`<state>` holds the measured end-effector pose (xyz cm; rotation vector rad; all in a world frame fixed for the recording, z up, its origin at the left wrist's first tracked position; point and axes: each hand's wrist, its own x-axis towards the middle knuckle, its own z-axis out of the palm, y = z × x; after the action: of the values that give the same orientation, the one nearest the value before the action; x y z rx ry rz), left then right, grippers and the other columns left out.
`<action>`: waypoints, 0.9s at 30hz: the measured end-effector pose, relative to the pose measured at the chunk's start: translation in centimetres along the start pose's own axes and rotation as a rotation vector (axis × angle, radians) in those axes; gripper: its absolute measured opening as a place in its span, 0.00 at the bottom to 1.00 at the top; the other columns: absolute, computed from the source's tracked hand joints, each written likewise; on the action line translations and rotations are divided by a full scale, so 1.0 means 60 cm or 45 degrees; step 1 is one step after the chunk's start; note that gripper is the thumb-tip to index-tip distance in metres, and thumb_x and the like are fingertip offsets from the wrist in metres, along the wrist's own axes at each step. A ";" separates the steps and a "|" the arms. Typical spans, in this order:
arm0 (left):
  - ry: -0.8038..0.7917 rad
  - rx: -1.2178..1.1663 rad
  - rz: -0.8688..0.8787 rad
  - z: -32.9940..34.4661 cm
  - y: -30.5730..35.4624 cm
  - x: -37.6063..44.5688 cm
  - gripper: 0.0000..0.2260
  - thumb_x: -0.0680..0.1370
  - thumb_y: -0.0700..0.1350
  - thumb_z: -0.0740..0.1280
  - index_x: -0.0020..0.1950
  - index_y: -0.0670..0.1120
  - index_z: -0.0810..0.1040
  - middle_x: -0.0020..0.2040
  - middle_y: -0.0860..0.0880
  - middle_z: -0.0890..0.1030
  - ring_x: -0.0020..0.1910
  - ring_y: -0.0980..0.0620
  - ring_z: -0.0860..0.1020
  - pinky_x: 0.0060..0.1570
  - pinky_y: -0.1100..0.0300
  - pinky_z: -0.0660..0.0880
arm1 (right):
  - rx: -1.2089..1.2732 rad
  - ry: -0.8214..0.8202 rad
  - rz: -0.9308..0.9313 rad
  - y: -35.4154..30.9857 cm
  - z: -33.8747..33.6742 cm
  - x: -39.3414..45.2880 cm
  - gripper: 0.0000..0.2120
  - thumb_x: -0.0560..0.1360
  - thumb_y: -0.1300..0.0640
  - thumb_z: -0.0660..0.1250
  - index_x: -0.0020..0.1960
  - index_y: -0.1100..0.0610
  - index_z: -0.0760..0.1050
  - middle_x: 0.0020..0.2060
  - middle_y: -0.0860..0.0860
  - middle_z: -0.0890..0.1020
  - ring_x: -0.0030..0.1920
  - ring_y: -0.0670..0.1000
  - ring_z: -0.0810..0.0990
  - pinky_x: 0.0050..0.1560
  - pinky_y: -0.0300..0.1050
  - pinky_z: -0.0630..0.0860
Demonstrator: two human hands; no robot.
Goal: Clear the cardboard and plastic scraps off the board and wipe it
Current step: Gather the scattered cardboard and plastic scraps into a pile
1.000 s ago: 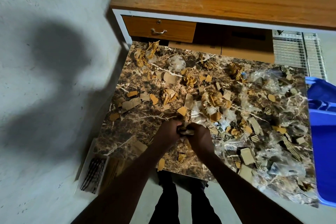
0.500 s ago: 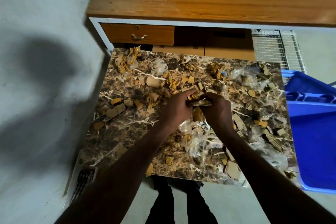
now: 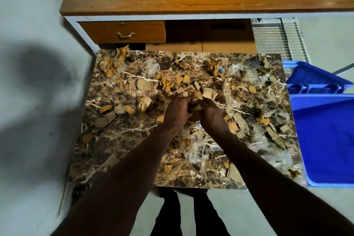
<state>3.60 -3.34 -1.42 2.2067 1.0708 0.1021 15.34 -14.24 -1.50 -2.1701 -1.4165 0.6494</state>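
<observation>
Marble-patterned board (image 3: 118,145), brown with white veining, lying flat; no legible writing or labels on any item. Flat cardboard scraps (image 3: 107,119) scattered left of the hands. Left hand (image 3: 177,110) and right hand (image 3: 211,114), pressed together over mid-board, fingers curled round a shared bundle of cardboard pieces (image 3: 195,104). Crumpled clear plastic scraps (image 3: 247,74) strewn right of the right hand. Blue plastic bin (image 3: 325,130) beside the board's right edge. Wooden desk drawer (image 3: 122,31) beyond the hands.

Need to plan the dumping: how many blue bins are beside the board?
1: a blue bin stands against the board's right edge, its lid open at the far end. More could sit outside the frame to the right.
</observation>
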 end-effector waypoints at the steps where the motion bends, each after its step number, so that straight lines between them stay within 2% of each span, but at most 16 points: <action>1: -0.020 -0.038 -0.005 0.007 -0.003 0.002 0.16 0.79 0.44 0.74 0.66 0.51 0.81 0.60 0.50 0.84 0.56 0.54 0.82 0.57 0.55 0.83 | -0.026 -0.027 -0.024 0.009 0.011 0.001 0.17 0.82 0.65 0.67 0.70 0.59 0.77 0.64 0.58 0.78 0.52 0.55 0.85 0.50 0.38 0.84; 3: -0.065 -0.086 0.011 0.015 -0.005 0.003 0.12 0.80 0.43 0.73 0.63 0.52 0.82 0.54 0.52 0.86 0.49 0.59 0.83 0.54 0.60 0.83 | -0.096 -0.088 -0.085 0.014 0.028 0.000 0.17 0.81 0.64 0.69 0.69 0.57 0.77 0.63 0.57 0.77 0.52 0.53 0.83 0.52 0.42 0.85; 7: -0.097 -0.094 0.016 0.018 -0.007 0.003 0.15 0.80 0.39 0.71 0.66 0.50 0.79 0.56 0.51 0.85 0.49 0.57 0.83 0.48 0.68 0.80 | -0.141 -0.148 -0.094 0.024 0.045 0.011 0.18 0.79 0.65 0.71 0.67 0.57 0.75 0.60 0.55 0.76 0.57 0.55 0.79 0.56 0.50 0.85; 10: -0.097 -0.146 -0.002 0.008 -0.006 -0.011 0.26 0.80 0.37 0.71 0.76 0.53 0.70 0.58 0.50 0.85 0.47 0.59 0.84 0.42 0.68 0.82 | -0.077 -0.180 -0.013 0.019 0.028 0.025 0.23 0.79 0.66 0.71 0.72 0.57 0.72 0.62 0.56 0.77 0.56 0.57 0.82 0.52 0.44 0.84; 12: -0.068 -0.166 -0.008 -0.008 -0.001 -0.027 0.35 0.78 0.36 0.73 0.81 0.55 0.65 0.62 0.50 0.83 0.51 0.58 0.84 0.46 0.65 0.83 | -0.051 -0.136 0.013 0.007 0.004 0.023 0.26 0.78 0.66 0.73 0.74 0.59 0.72 0.65 0.58 0.77 0.58 0.59 0.83 0.52 0.39 0.81; 13: -0.033 -0.182 -0.001 -0.016 0.001 -0.038 0.38 0.76 0.36 0.74 0.82 0.55 0.63 0.64 0.51 0.82 0.54 0.57 0.84 0.48 0.65 0.83 | -0.048 -0.114 0.008 -0.002 -0.010 0.019 0.26 0.77 0.66 0.74 0.73 0.61 0.73 0.67 0.59 0.77 0.62 0.62 0.82 0.55 0.41 0.81; 15: 0.075 -0.230 0.021 -0.027 0.005 -0.068 0.39 0.76 0.36 0.74 0.82 0.57 0.62 0.62 0.56 0.79 0.53 0.59 0.82 0.47 0.67 0.82 | -0.061 -0.043 -0.004 -0.020 -0.042 0.002 0.26 0.77 0.64 0.75 0.73 0.62 0.75 0.74 0.61 0.75 0.73 0.64 0.75 0.66 0.51 0.78; 16: 0.126 -0.233 0.022 -0.027 0.003 -0.084 0.37 0.78 0.37 0.73 0.82 0.59 0.63 0.60 0.56 0.78 0.50 0.59 0.82 0.45 0.67 0.83 | -0.045 0.005 0.026 -0.026 -0.058 -0.012 0.28 0.77 0.62 0.77 0.75 0.60 0.74 0.76 0.61 0.73 0.73 0.63 0.75 0.67 0.56 0.78; 18: 0.185 -0.202 -0.014 -0.017 -0.008 -0.119 0.30 0.80 0.42 0.72 0.79 0.59 0.66 0.58 0.53 0.80 0.49 0.58 0.82 0.43 0.63 0.84 | 0.035 0.143 0.117 -0.023 -0.081 -0.045 0.33 0.76 0.59 0.79 0.77 0.57 0.72 0.78 0.60 0.71 0.65 0.60 0.81 0.62 0.57 0.83; 20: 0.156 -0.220 -0.058 0.005 -0.024 -0.153 0.24 0.80 0.45 0.71 0.75 0.55 0.70 0.58 0.51 0.81 0.51 0.56 0.82 0.47 0.59 0.85 | 0.100 0.241 0.183 -0.009 -0.090 -0.085 0.34 0.75 0.59 0.79 0.78 0.56 0.71 0.71 0.55 0.76 0.55 0.53 0.83 0.52 0.48 0.85; 22: 0.080 -0.284 -0.076 0.031 -0.037 -0.183 0.23 0.80 0.46 0.72 0.74 0.53 0.71 0.59 0.50 0.81 0.55 0.54 0.82 0.53 0.56 0.84 | 0.147 0.229 0.347 0.007 -0.078 -0.128 0.29 0.77 0.57 0.79 0.75 0.56 0.74 0.64 0.54 0.81 0.44 0.45 0.83 0.41 0.37 0.81; 24: 0.024 -0.302 -0.101 0.055 -0.041 -0.204 0.21 0.81 0.48 0.71 0.73 0.53 0.72 0.61 0.51 0.81 0.58 0.54 0.81 0.57 0.53 0.83 | 0.191 0.187 0.517 0.017 -0.054 -0.165 0.22 0.78 0.55 0.78 0.69 0.57 0.78 0.59 0.55 0.85 0.39 0.40 0.83 0.32 0.30 0.76; 27: -0.006 -0.282 -0.147 0.083 -0.035 -0.225 0.19 0.81 0.55 0.68 0.71 0.53 0.73 0.60 0.53 0.81 0.56 0.56 0.81 0.55 0.55 0.83 | 0.356 0.067 0.649 0.019 -0.007 -0.211 0.25 0.77 0.54 0.78 0.70 0.58 0.75 0.51 0.54 0.87 0.31 0.37 0.82 0.27 0.31 0.75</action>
<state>-4.99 -14.81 -3.65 1.9428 1.1257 0.1571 11.91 -26.39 -0.21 -2.2993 -0.6867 0.8967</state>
